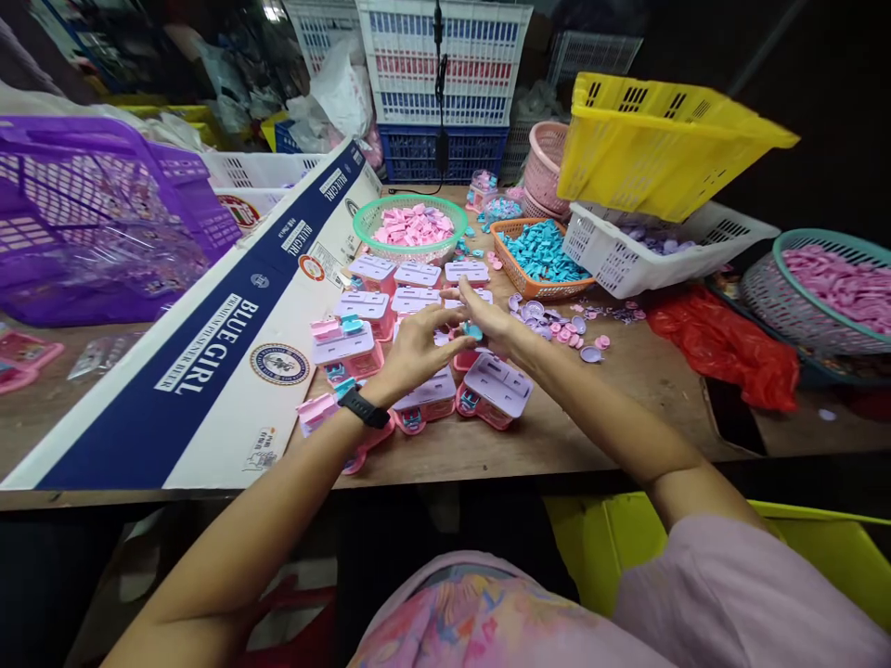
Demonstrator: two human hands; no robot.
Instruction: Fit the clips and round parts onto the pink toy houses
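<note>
My left hand [418,345], with a dark band at the wrist, and my right hand [489,323] meet above rows of small toy boxes with lilac slotted lids [497,382] and pink bases. Between their fingertips shows a small blue plastic piece [472,331], its shape mostly covered. The fingers of both hands are bent in around it. Pink and blue pieces [337,327] lie on a lid at the left, and more pink pieces [317,409] rest on a nearer box. Some boxes are partly hidden beneath my hands.
Behind the boxes stand a green basket [360,225] of pink pieces and an orange basket [507,269] of blue ones. Loose lilac and pink parts [557,323] lie at right. A cardboard sheet [229,371] slopes along the left. A yellow crate [626,153] tilts over a white basket [613,252].
</note>
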